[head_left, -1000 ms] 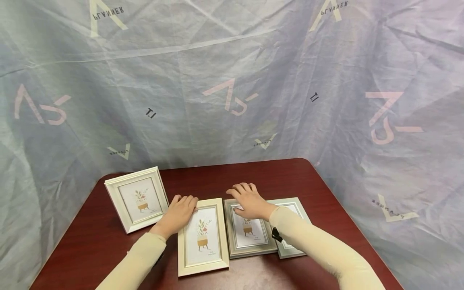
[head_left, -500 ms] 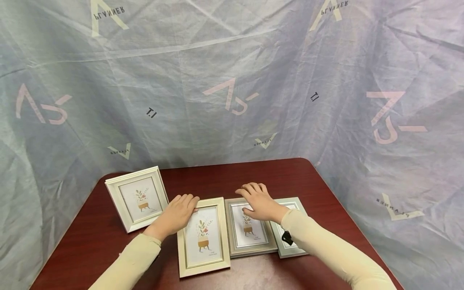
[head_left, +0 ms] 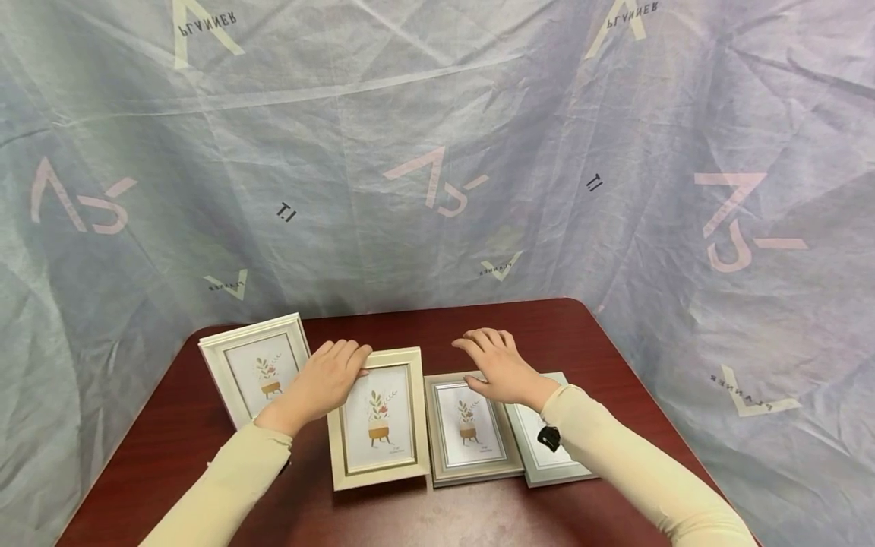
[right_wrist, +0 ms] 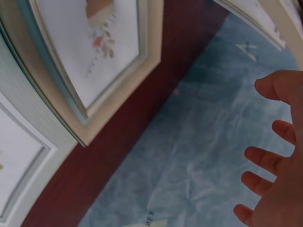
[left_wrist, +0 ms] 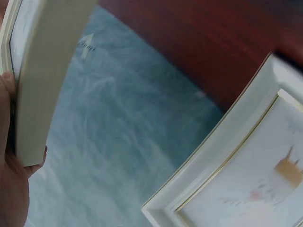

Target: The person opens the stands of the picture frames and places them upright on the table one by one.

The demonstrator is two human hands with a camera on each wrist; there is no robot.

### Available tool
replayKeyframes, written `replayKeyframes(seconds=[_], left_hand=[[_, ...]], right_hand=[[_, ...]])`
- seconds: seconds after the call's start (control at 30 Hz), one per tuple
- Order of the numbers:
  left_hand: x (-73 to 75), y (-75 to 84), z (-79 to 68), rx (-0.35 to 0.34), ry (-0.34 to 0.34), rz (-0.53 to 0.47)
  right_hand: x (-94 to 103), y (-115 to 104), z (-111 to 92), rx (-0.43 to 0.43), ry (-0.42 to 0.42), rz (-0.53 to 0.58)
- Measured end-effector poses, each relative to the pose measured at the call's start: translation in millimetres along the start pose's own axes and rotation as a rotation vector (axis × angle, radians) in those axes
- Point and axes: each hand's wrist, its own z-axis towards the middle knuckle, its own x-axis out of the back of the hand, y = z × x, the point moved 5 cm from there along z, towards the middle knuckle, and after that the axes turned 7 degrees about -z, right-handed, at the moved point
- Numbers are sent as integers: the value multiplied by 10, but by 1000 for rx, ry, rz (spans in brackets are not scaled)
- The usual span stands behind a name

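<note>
My left hand [head_left: 331, 380] grips the top left corner of a cream picture frame [head_left: 379, 418] with a potted-plant print, tilted up toward me. In the left wrist view, the thumb lies on the front of this cream frame [left_wrist: 47, 80] and a fingertip shows at its back. My right hand [head_left: 502, 365] hovers above the top edge of a taupe picture frame [head_left: 468, 425], holding nothing. Its fingers [right_wrist: 265, 161] are spread and loosely bent in the right wrist view. A pale green picture frame [head_left: 547, 448] lies partly hidden under the right forearm.
A white picture frame [head_left: 263, 365] stands leaning back at the left, its lower right part behind my left hand. All the frames are on a dark red table [head_left: 506, 327]. A wrinkled grey cloth [head_left: 355, 228] with printed letters hangs behind the table.
My left hand has raised the cream frame up and back, tilting it more upright. My right hand has moved right and upward, away from the taupe frame's print.
</note>
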Motion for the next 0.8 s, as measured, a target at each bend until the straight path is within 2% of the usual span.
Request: replayKeyframes(seconds=[0.23, 0.43, 0.63, 0.8], left_hand=[[128, -100, 214, -32, 67, 24], [188, -100, 308, -42, 98, 24], [201, -82, 337, -53, 86, 7], [203, -88, 330, -37, 33, -51]], right_hand=[[164, 130, 61, -47, 39, 6], [249, 158, 93, -62, 55, 29], [241, 184, 72, -73, 59, 37], [213, 191, 48, -67, 57, 46]])
